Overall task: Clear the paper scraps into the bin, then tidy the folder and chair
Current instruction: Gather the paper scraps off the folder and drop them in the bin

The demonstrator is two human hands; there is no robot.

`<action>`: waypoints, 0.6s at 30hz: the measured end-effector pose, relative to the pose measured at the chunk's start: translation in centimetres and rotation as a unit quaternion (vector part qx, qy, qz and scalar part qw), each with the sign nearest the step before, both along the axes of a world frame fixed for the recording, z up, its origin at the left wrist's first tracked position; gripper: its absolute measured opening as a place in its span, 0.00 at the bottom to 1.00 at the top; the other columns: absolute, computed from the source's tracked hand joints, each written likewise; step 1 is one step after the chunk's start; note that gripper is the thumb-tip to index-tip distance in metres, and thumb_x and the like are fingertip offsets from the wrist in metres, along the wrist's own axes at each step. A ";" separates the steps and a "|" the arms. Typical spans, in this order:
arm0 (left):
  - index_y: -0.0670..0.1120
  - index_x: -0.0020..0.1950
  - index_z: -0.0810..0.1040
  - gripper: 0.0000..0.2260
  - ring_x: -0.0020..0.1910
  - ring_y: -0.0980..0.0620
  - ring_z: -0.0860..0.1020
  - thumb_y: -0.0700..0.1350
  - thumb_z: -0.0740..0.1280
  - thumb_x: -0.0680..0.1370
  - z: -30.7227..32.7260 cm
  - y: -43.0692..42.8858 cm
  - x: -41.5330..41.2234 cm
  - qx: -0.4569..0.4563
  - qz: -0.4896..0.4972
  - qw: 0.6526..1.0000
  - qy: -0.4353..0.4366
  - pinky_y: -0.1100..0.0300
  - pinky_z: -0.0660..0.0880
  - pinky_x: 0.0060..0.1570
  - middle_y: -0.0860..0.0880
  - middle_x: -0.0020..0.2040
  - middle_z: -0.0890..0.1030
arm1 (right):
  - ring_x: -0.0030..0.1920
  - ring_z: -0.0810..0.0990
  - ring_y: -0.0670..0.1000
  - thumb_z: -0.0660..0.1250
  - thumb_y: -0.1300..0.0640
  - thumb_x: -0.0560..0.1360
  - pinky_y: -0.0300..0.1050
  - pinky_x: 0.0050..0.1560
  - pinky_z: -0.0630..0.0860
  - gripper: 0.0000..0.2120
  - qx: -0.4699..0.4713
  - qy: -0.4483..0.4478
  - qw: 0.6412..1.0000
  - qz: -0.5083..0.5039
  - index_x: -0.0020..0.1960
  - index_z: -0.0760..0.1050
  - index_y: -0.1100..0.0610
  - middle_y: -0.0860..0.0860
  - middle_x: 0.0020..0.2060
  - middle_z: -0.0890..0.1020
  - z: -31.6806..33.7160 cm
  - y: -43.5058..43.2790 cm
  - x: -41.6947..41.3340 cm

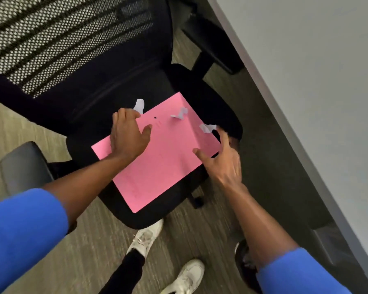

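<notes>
The pink folder [157, 153] lies on the seat of the black chair [106, 96], with three white paper scraps [180, 114] at its far end. The left hand [128, 136] rests flat on the folder, fingers spread, holding nothing. The right hand [221, 160] is open at the right edge. I judge the scrap-clearing step is in hand; next, the hands must gather the scraps. No bin is visible.

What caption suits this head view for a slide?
Both hands reach onto a pink paper folder with white paper scraps on a black office chair.
</notes>
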State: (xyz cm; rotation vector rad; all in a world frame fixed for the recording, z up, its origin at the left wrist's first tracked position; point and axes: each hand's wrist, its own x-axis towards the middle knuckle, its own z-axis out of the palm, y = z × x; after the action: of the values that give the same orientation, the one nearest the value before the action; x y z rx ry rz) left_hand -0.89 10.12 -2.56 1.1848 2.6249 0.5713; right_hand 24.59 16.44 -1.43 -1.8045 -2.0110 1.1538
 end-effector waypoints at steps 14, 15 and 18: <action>0.45 0.59 0.88 0.14 0.66 0.41 0.74 0.50 0.78 0.77 -4.3 4.2 -7.7 -0.018 -0.086 0.994 -0.070 0.56 0.69 0.67 0.46 0.67 0.79 | 0.74 0.69 0.67 0.70 0.35 0.77 0.63 0.62 0.79 0.45 0.068 -0.161 0.982 0.075 0.85 0.50 0.41 0.64 0.77 0.62 -1.8 4.5 -13.3; 0.45 0.57 0.88 0.12 0.65 0.41 0.75 0.50 0.77 0.77 -4.5 4.3 -7.8 -0.017 -0.083 0.994 -0.075 0.56 0.68 0.66 0.46 0.67 0.80 | 0.72 0.69 0.65 0.70 0.38 0.78 0.60 0.61 0.80 0.41 0.081 -0.174 0.978 0.084 0.84 0.53 0.43 0.64 0.75 0.63 -1.9 4.4 -13.7; 0.43 0.55 0.89 0.09 0.64 0.42 0.76 0.47 0.75 0.80 -4.7 4.6 -7.8 -0.019 -0.072 0.994 -0.075 0.56 0.69 0.65 0.45 0.67 0.80 | 0.68 0.71 0.63 0.67 0.46 0.83 0.57 0.59 0.81 0.29 0.115 -0.207 0.966 0.103 0.81 0.62 0.46 0.62 0.71 0.67 -2.2 3.8 -14.4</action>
State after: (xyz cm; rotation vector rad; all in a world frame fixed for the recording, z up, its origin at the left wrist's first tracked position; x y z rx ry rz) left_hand -8.73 14.67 -7.27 1.2564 2.3930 0.5576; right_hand 10.14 20.29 -3.62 -1.8660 -2.4911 0.5805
